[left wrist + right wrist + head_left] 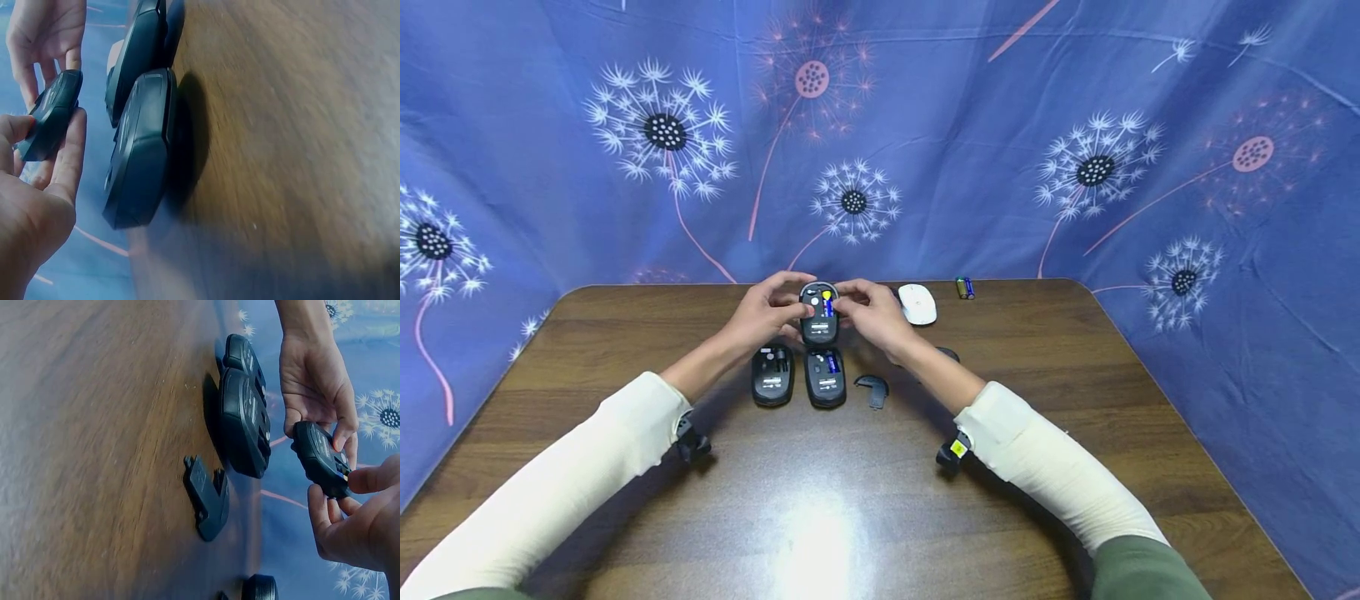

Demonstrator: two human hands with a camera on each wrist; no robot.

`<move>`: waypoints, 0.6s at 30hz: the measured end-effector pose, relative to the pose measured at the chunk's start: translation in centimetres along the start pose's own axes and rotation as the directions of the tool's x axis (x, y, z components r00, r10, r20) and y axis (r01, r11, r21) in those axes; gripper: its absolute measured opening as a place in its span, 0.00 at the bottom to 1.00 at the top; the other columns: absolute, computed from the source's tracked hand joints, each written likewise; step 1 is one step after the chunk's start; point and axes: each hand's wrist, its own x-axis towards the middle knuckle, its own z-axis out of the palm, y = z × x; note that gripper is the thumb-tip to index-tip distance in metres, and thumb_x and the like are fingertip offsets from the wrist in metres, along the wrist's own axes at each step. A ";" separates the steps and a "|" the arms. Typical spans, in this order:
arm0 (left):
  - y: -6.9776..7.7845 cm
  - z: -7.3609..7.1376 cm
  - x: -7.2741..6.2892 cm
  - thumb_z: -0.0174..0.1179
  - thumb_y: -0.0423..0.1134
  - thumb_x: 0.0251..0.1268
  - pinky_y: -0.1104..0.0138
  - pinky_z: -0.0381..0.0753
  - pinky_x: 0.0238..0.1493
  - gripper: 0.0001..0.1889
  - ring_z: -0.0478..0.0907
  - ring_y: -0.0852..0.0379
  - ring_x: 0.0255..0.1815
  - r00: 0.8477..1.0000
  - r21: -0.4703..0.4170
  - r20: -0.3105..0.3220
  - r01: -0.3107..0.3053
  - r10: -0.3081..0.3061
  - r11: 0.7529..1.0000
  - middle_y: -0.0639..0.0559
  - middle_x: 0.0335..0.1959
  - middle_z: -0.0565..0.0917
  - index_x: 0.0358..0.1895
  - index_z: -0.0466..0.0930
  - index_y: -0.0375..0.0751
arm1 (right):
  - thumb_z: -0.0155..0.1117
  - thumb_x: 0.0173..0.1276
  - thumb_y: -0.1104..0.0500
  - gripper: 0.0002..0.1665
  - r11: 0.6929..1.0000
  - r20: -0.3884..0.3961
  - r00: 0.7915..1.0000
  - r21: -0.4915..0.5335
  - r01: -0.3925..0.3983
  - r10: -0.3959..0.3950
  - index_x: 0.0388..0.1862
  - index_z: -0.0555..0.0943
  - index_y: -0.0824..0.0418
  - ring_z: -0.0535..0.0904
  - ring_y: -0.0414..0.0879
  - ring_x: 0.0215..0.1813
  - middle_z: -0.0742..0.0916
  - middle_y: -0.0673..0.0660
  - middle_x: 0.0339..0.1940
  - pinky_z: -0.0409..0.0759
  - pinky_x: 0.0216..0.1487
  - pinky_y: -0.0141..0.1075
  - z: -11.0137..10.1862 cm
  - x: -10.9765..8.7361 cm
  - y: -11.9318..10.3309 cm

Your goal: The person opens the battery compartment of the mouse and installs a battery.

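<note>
Head view, clock face centred on the held mouse (pixel 817 323): we note it raised off the surface (pixel 737 508), near its far edge, underside turned up toward us. Long axis runs close to 12–6; the battery bay lies toward 12, the printed label toward 6. In the bay we see a battery (pixel 827 307), yellow end at 12, blue body below. Left hand (pixel 760 315) comes in from 8 o'clock, grip pinching the mouse's 9 o'clock side, thumb over the underside. Right hand (pixel 882 317) comes in from 4, grip pinching the 3 o'clock side, thumb beside the battery. On the surface, underside up: a dark-bayed mouse (pixel 772 383) at 7, another black mouse (pixel 826 385) at 6 with a blue battery in its bay, both with long axes near 12–6. Loose battery cover (pixel 876 390) at 5, tab pointing to 6. White mouse (pixel 918 305) at 3, and beyond it a pair of batteries (pixel 965 288), green and blue, side by side. We find the surface brown, wood-grained, with glare at 6. Blue cloth (pixel 940 125) printed with dandelions hangs behind and along both sides.
</note>
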 end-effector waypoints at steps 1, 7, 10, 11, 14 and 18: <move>0.0 -0.1 -0.1 0.64 0.26 0.79 0.57 1.00 0.40 0.30 0.91 0.56 0.37 1.000 -0.004 0.000 0.000 0.000 1.000 0.43 0.52 0.90 0.81 0.74 0.40 | 0.64 0.86 0.62 0.22 1.000 0.005 1.000 -0.003 -0.003 0.003 0.74 0.83 0.66 0.90 0.52 0.54 0.90 0.67 0.62 0.93 0.69 0.56 0.1 0.0 0.0; -0.5 -1.3 -0.5 0.63 0.26 0.79 0.60 0.99 0.37 0.31 0.90 0.57 0.32 1.000 -0.030 0.002 -0.019 0.019 0.999 0.54 0.45 0.91 0.82 0.72 0.34 | 0.64 0.86 0.63 0.23 1.000 0.022 1.000 -0.017 -0.015 0.015 0.75 0.83 0.67 0.91 0.52 0.53 0.90 0.67 0.63 0.94 0.69 0.53 1.4 0.4 -0.3; -0.8 -2.0 -0.6 0.64 0.26 0.79 0.65 0.97 0.35 0.30 0.90 0.59 0.32 1.000 -0.023 -0.008 -0.028 0.028 0.999 0.58 0.41 0.91 0.81 0.73 0.34 | 0.64 0.85 0.63 0.23 1.000 0.024 1.000 -0.025 -0.019 0.019 0.75 0.83 0.67 0.90 0.49 0.52 0.90 0.67 0.62 0.94 0.69 0.53 2.1 0.5 -0.4; -0.8 -2.3 -0.7 0.64 0.26 0.79 0.66 0.96 0.35 0.30 0.90 0.59 0.32 0.999 -0.018 -0.013 -0.029 0.029 0.999 0.59 0.41 0.91 0.81 0.73 0.33 | 0.64 0.85 0.63 0.24 1.000 0.027 0.999 -0.025 -0.019 0.019 0.75 0.82 0.67 0.90 0.50 0.52 0.90 0.67 0.62 0.94 0.69 0.53 2.4 0.5 -0.5; -0.8 -3.0 -1.1 0.65 0.28 0.80 0.67 0.96 0.37 0.30 0.90 0.60 0.34 0.999 0.011 -0.032 -0.012 0.013 1.000 0.60 0.45 0.91 0.81 0.74 0.36 | 0.64 0.85 0.64 0.25 1.000 0.032 0.999 -0.011 -0.023 0.024 0.76 0.82 0.67 0.89 0.49 0.52 0.89 0.66 0.60 0.93 0.70 0.54 3.1 0.5 -0.9; -0.6 -3.8 -1.7 0.66 0.30 0.80 0.67 0.97 0.39 0.31 0.90 0.61 0.35 0.998 0.030 -0.057 0.009 -0.008 1.000 0.60 0.49 0.90 0.82 0.75 0.37 | 0.65 0.85 0.64 0.25 0.999 0.043 0.998 0.018 -0.037 0.036 0.76 0.81 0.68 0.89 0.51 0.53 0.88 0.67 0.60 0.93 0.71 0.53 4.0 0.4 -1.3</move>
